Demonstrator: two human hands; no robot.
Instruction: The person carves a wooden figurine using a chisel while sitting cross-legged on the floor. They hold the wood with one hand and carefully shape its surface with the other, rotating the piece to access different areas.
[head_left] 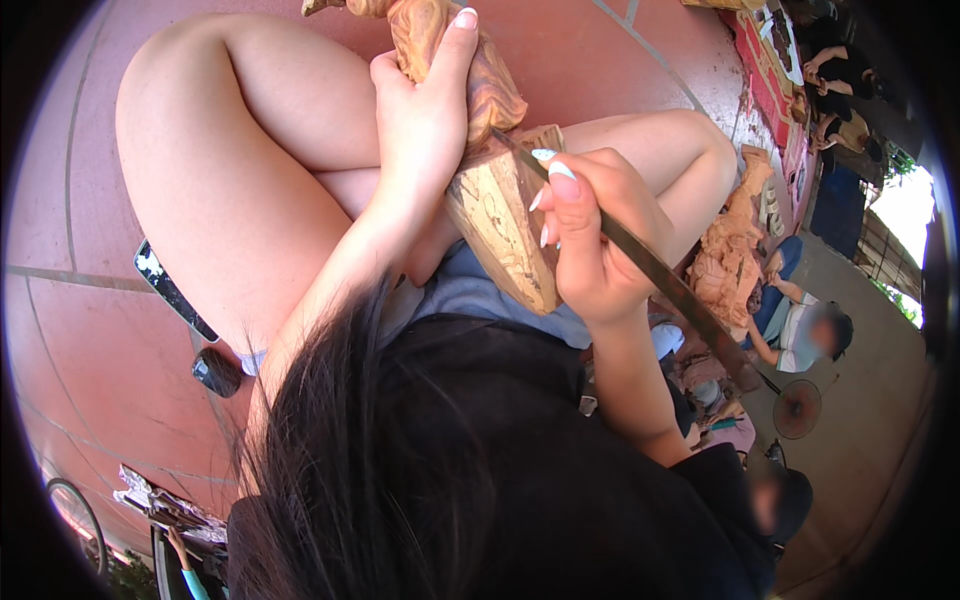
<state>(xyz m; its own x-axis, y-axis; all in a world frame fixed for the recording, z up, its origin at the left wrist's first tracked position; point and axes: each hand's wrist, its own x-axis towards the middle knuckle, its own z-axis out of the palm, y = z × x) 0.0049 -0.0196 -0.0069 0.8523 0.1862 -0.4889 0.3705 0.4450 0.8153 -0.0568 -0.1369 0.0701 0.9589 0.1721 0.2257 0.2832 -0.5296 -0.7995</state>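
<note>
A carved wooden figure [492,85] in swirling brown and orange grain rests on a rough pale wooden block [505,225] at my lap. My left hand [425,125] is wrapped round the figure, its thumb lying along the top. In my right hand [600,225] is a long, flat, dark metal tool like a file [680,305], pinched between thumb and fingers. Its narrow tip touches or nearly touches the lower end of the figure, where that meets the block. The wide end reaches back past my right forearm. Part of the figure is cut off by the upper edge.
My bent legs [210,150] flank the work on a red tiled floor [100,340]. By my left thigh lie a phone [165,285] and a small dark glossy object [216,371]. A large reddish wood carving [725,255] stands at right, with people [805,335] seated near it.
</note>
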